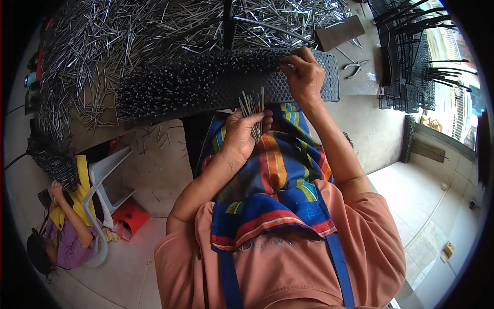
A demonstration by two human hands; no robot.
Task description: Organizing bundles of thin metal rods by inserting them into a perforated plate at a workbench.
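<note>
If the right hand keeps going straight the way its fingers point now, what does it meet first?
The right hand points up and leftward, fingertips already at the black perforated panel. It would likely meet the metal pins standing in that panel first; depth is hard to judge.

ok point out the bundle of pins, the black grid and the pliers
bundle of pins (253, 109), head view, middle of the shafts
black grid (206, 82), head view, pin-filled middle
pliers (355, 67), head view, the joint
</note>
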